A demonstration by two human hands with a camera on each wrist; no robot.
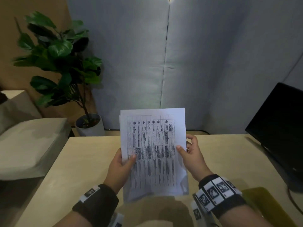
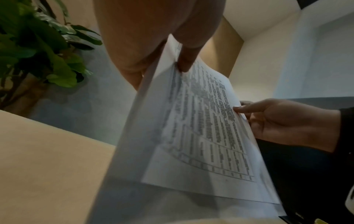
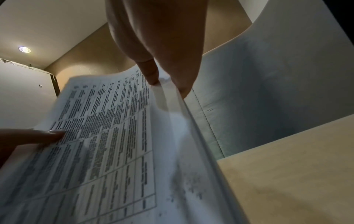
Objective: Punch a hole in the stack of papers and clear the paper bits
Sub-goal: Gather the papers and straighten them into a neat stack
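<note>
A stack of white papers (image 1: pixel 152 153) with a printed table on top stands nearly upright above the middle of the light wooden table (image 1: pixel 73 164). My left hand (image 1: pixel 120 163) pinches its left edge, thumb on the front sheet. My right hand (image 1: pixel 191 154) pinches the right edge, thumb on the front and fingers behind. In the left wrist view the papers (image 2: pixel 201 136) run from my left hand (image 2: pixel 172 50) across to the right hand (image 2: pixel 283 121). In the right wrist view my right hand's fingers (image 3: pixel 153 74) clamp the papers (image 3: pixel 107 144). No hole punch is in view.
A dark monitor (image 1: pixel 278 131) stands on the table at the right with a cable trailing forward. A yellow-green object (image 1: pixel 262 203) lies at the near right. A potted plant (image 1: pixel 65 66) and a cushioned seat (image 1: pixel 29 145) are left of the table. A grey partition (image 1: pixel 180 54) rises behind.
</note>
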